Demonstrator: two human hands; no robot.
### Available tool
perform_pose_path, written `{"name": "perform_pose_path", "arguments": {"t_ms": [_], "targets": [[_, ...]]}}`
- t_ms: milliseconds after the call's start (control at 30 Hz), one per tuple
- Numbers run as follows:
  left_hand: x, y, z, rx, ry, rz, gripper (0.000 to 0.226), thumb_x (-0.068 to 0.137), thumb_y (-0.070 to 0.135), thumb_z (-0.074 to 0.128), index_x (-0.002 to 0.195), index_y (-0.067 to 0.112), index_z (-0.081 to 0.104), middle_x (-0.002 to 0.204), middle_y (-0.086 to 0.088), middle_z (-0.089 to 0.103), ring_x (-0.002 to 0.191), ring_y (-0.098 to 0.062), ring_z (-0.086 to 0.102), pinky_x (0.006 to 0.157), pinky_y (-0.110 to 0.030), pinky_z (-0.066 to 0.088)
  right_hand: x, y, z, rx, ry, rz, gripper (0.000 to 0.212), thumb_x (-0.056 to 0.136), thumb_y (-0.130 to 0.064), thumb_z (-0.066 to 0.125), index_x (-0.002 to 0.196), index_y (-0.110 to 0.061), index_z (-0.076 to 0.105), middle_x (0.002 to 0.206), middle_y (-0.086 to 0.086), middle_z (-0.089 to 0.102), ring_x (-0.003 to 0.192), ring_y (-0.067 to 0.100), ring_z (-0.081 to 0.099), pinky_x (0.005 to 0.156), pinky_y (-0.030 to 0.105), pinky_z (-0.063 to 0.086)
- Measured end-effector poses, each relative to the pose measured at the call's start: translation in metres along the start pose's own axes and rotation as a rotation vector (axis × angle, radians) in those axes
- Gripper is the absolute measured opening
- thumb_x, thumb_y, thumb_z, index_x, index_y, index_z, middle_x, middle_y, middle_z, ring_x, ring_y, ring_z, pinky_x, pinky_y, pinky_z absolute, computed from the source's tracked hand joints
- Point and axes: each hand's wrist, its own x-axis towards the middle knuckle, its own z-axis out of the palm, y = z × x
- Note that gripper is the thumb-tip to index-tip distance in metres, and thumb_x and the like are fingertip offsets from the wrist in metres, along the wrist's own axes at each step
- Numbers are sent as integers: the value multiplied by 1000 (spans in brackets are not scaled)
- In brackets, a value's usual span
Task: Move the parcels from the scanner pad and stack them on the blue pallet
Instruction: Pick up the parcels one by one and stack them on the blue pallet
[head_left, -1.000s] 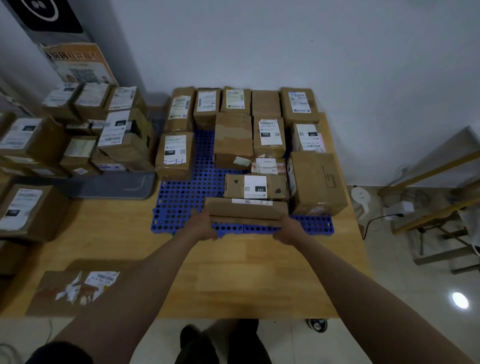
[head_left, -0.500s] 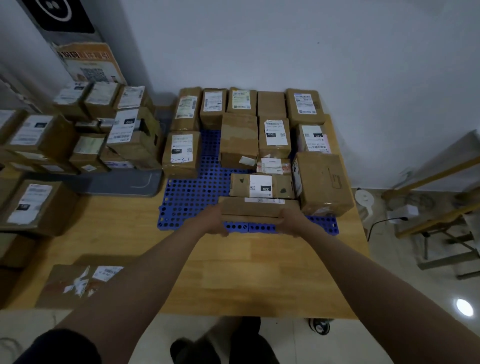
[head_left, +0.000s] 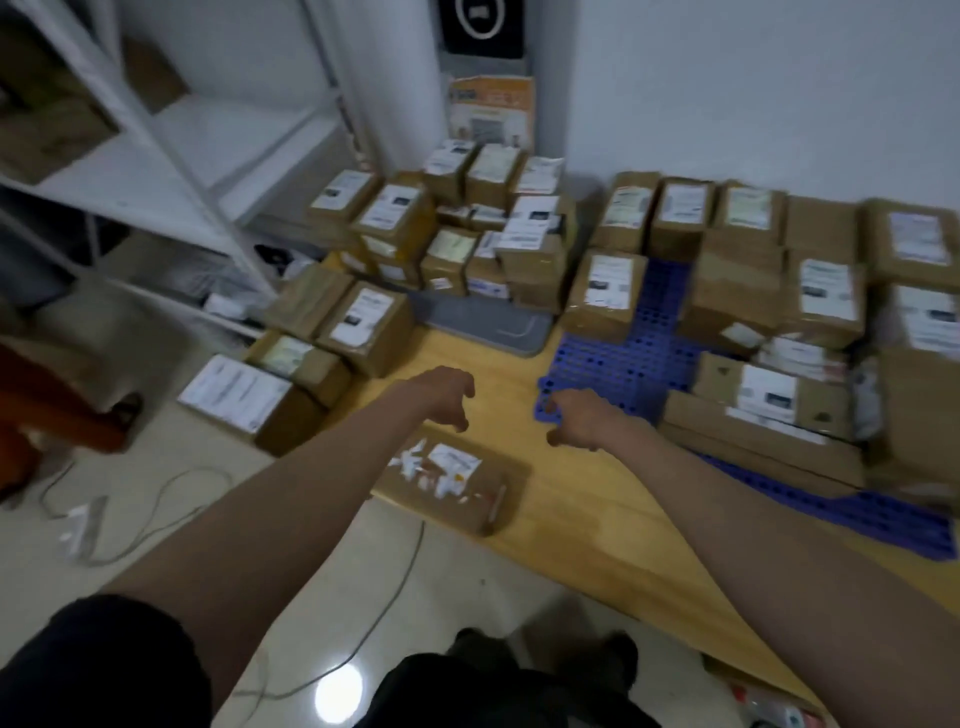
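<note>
Both hands hover mid-frame over the table (head_left: 582, 499) — left hand (head_left: 439, 392) and right hand (head_left: 582, 423), loosely curled, holding nothing. Parcels (head_left: 753, 415) sit on the blue pallet (head_left: 623, 358) at right.

Both bare arms outstretched, left hand (head_left: 441, 395) and right hand (head_left: 582, 421) empty, fingers loosely curled downward.

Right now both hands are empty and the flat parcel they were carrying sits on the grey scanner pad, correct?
Not quite. Both the left hand and the right hand are empty, but the flat parcel sits on the front edge of the blue pallet, not on the grey scanner pad. The head view shows it.
</note>
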Motion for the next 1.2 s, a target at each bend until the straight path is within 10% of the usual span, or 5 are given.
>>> {"name": "perform_pose_path", "arguments": {"t_ms": [267,567,667,1000,1200], "targets": [[-31,-111,62,-79,-38,-176,67,77,27,79,135,14,47,134,-8,51,120,-26,51,95,-35,47,23,-72,72,-28,-154,110,49,88,-23,65,132,-9,48,117,10,55,85,23,56,70,35,55],[-7,-131,103,-171,-83,-275,89,72,29,82,144,6,36,138,-12,46,121,-26,51,93,-31,48,31,-71,103,328,-222,366,100,93,-20,63,153,-13,-17,147,19,36,108,37,60,61,41,59],[1,-130,108,-232,-121,-328,110,73,28,82,151,-3,10,150,-20,32,133,-31,41,103,-36,44,37,-69,102,427,-271,390,95,95,-19,62,154,-12,-13,148,19,34,105,38,64,71,45,61],[30,-123,93,-42,-150,-228,79,74,36,78,141,17,40,133,-5,43,134,-33,20,100,-35,41,57,-49,88,454,-289,355,65,98,-20,53,146,1,14,129,23,53,60,19,56,63,35,54],[49,-96,56,-31,-83,-195,84,69,35,83,138,11,41,127,-8,43,132,-30,28,95,-37,46,53,-20,58,575,-213,387,74,96,-12,57,152,-6,9,132,22,51,92,31,68,78,42,60]]}}
